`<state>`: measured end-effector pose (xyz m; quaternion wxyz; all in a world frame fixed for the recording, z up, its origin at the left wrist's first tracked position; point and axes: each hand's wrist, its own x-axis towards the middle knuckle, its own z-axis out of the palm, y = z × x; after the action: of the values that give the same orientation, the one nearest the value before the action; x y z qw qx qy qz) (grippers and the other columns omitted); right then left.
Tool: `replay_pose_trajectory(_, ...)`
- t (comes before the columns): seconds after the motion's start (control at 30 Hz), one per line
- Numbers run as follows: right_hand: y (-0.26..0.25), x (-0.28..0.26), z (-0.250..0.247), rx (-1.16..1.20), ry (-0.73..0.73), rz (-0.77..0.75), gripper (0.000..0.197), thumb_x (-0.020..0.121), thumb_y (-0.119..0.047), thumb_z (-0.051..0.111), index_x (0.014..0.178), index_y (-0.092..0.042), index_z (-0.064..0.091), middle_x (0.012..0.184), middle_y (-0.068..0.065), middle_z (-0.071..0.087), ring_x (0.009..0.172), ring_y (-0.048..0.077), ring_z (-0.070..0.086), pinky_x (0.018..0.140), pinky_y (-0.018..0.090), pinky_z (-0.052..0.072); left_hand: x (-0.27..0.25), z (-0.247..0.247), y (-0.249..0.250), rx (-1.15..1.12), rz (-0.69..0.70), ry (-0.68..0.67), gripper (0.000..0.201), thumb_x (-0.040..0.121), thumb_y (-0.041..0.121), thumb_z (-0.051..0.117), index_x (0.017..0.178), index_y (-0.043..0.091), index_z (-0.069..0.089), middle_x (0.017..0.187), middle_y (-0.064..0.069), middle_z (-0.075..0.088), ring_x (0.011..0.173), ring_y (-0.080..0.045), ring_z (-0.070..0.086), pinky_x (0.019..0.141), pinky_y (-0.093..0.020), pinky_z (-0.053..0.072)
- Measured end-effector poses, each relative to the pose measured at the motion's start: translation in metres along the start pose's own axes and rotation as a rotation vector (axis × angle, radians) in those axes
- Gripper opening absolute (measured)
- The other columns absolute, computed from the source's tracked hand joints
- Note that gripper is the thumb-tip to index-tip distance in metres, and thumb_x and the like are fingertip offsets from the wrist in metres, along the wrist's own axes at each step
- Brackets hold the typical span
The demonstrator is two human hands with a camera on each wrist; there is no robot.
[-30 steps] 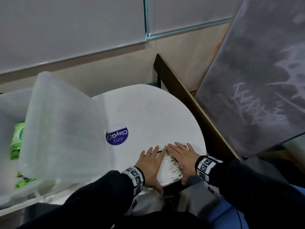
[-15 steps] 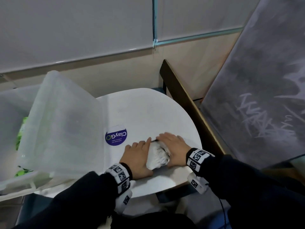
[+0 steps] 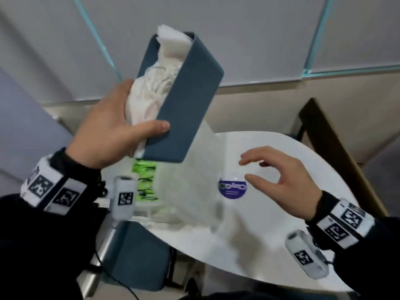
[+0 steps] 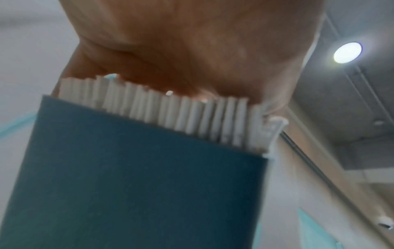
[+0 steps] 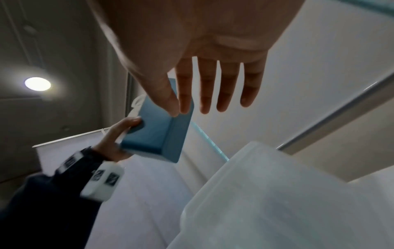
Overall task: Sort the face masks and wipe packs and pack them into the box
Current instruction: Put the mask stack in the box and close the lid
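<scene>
My left hand (image 3: 129,118) grips a dark blue box (image 3: 190,100) and holds it tilted in the air above the table, thumb across its lower side. A stack of white face masks (image 3: 155,83) fills the box, ear loops showing; the left wrist view shows the mask edges (image 4: 170,114) standing out past the box (image 4: 138,185). Over the white table (image 3: 270,234) hovers my right hand (image 3: 253,169), open, fingers spread and holding nothing. Green wipe packs (image 3: 145,180) lie inside the translucent plastic bin (image 3: 188,191) beneath the blue box.
A round purple sticker (image 3: 232,188) lies on the table near my right hand. A wooden frame (image 3: 335,152) leans along the table's right edge. A blue seat (image 3: 140,256) stands below the table's left side. The bin's raised lid (image 5: 277,193) fills the right wrist view.
Both hands were pressing a stack of white masks on the table. Now the masks sit in the blue box, raised in my left hand, and my right hand has come away empty.
</scene>
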<state>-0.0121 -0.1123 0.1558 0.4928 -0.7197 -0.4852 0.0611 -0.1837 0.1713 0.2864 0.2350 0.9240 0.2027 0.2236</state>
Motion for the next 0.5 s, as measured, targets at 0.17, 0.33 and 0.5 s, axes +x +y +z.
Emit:
replay_pose_trajectory(0.17, -0.039, 0.05, 0.084, 0.001, -0.216, -0.138, 0.022, 0.087, -0.013, 0.077, 0.106, -0.025, 0.072, 0.113, -0.014, 0.068, 0.112, 0.008, 0.064, 0.098, 0.025, 0.047, 0.034, -0.049, -0.103, 0.431, -0.236, -0.044, 0.089, 0.056, 0.088, 0.061, 0.118, 0.026, 0.052, 0.117, -0.006, 0.067, 0.101, -0.032, 0.062, 0.083, -0.045, 0.05)
replay_pose_trajectory(0.33, -0.076, 0.099, 0.166, -0.044, -0.41, -0.17, 0.025, 0.09, -0.029, 0.071, 0.114, -0.022, 0.072, 0.11, -0.011, 0.071, 0.103, 0.001, 0.063, 0.091, 0.011, 0.041, 0.051, -0.033, -0.198, 0.637, -0.41, -0.337, 0.105, 0.053, 0.096, 0.054, 0.126, 0.021, 0.051, 0.122, -0.013, 0.067, 0.107, -0.033, 0.065, 0.088, -0.041, 0.052)
replay_pose_trajectory(0.5, -0.085, 0.125, 0.267, -0.327, -0.759, 0.012, 0.047, 0.093, -0.039, 0.062, 0.135, -0.019, 0.06, 0.129, 0.003, 0.067, 0.118, 0.021, 0.06, 0.098, 0.031, 0.048, 0.057, 0.016, -0.234, 0.701, -0.373, -0.573, 0.097, 0.057, 0.09, 0.055, 0.123, 0.019, 0.057, 0.103, -0.003, 0.065, 0.091, -0.027, 0.062, 0.083, -0.037, 0.054)
